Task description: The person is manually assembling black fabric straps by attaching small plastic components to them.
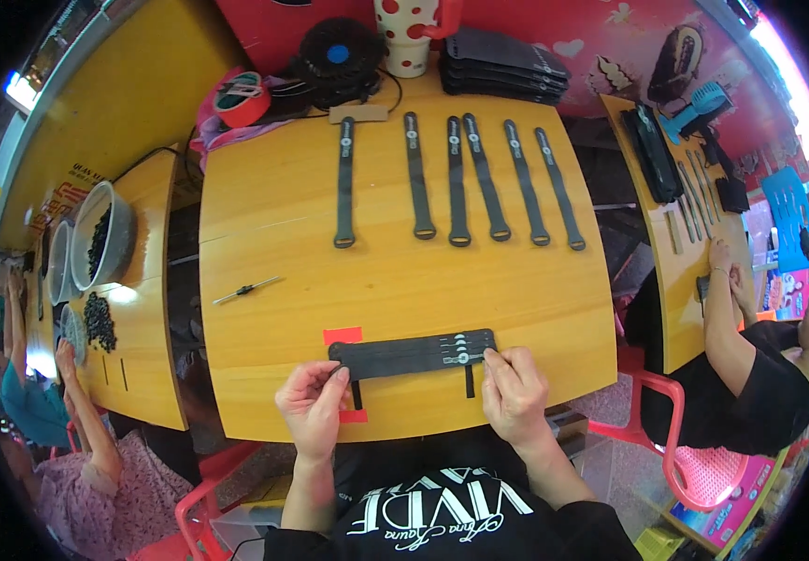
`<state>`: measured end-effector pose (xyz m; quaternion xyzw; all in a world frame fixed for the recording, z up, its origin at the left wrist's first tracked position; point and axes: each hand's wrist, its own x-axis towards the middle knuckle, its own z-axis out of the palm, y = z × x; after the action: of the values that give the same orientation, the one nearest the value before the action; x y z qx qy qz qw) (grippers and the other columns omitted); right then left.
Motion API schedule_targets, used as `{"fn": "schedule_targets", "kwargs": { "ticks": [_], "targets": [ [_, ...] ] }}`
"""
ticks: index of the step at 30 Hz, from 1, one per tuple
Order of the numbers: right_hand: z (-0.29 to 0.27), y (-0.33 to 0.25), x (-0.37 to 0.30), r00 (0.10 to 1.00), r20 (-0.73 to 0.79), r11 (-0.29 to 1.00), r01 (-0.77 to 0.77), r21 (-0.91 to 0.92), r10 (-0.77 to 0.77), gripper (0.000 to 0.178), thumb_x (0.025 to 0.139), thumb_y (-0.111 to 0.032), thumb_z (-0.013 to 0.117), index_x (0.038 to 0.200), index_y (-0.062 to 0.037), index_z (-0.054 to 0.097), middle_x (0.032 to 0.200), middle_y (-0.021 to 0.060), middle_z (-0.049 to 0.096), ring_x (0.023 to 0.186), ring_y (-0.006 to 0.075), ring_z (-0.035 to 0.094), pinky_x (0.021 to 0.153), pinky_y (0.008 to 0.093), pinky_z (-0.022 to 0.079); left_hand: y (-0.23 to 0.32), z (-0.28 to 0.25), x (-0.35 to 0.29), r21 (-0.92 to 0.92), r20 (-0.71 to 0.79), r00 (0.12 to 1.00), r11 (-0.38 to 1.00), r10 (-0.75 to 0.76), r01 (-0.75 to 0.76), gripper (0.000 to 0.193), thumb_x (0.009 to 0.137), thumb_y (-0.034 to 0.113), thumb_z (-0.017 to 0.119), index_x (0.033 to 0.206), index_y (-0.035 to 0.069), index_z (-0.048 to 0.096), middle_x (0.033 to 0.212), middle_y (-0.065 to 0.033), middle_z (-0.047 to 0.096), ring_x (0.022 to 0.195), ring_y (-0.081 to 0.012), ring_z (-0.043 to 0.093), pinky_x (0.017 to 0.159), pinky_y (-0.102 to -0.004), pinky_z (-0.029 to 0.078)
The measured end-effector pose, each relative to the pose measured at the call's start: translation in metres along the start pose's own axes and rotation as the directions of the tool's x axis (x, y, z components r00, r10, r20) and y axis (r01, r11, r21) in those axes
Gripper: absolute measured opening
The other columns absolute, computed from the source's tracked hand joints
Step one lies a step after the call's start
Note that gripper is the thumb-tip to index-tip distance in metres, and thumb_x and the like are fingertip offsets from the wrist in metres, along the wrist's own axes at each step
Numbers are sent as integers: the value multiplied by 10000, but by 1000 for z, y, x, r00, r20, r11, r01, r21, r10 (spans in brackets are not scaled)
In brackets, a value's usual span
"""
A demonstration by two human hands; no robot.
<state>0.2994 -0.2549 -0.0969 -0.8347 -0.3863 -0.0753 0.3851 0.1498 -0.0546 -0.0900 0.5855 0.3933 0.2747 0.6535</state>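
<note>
So I'm looking down through the head cam, and both hands are working right by the near edge of the tabletop. The left hand is pinching the left end of a dark flat stack of straps, thumb and fingers closed on it, and the right hand is gripping the right end the same way. The stack is lying crosswise between them, with two thin black strips poking out on its near side. One red patch is showing just behind its left end. Six loose dark straps are lying in a spaced row toward the far edge, and a thin tool is resting near the left edge. By the far edge, a dark fan, a red-dotted cup and a pile of dark flat pieces are sitting.
</note>
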Motion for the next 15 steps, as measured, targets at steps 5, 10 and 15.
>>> {"fn": "schedule_targets", "kwargs": {
  "ticks": [5, 10, 15],
  "targets": [
    [2, 0, 2, 999, 40, 999, 5, 38, -6, 204, 751, 118, 672, 946, 59, 677, 820, 139, 565, 632, 276, 593, 532, 348, 462, 5, -2, -4, -32, -29, 999, 999, -33, 32, 88, 868, -69, 687, 933, -11, 672, 740, -11, 650, 602, -57, 584, 530, -191, 448],
    [-1, -3, 4, 1000, 23, 1000, 16, -9, -15, 187, 756, 125, 661, 930, 58, 670, 803, 134, 551, 618, 277, 579, 523, 356, 447, 11, 2, -7, 483, 53, 903, 781, 426, -397, 122, 775, -55, 760, 867, -11, 693, 727, -88, 635, 574, -122, 558, 519, -244, 420],
    [1, 1, -3, 998, 59, 1000, -12, -12, 13, 243, 741, 82, 673, 980, 38, 684, 822, 130, 548, 661, 293, 592, 553, 374, 462, 4, -2, -4, 464, 16, 939, 829, 345, -312, 132, 788, -51, 747, 899, -15, 686, 738, -97, 638, 585, -152, 572, 539, -265, 440]
  ]
}}
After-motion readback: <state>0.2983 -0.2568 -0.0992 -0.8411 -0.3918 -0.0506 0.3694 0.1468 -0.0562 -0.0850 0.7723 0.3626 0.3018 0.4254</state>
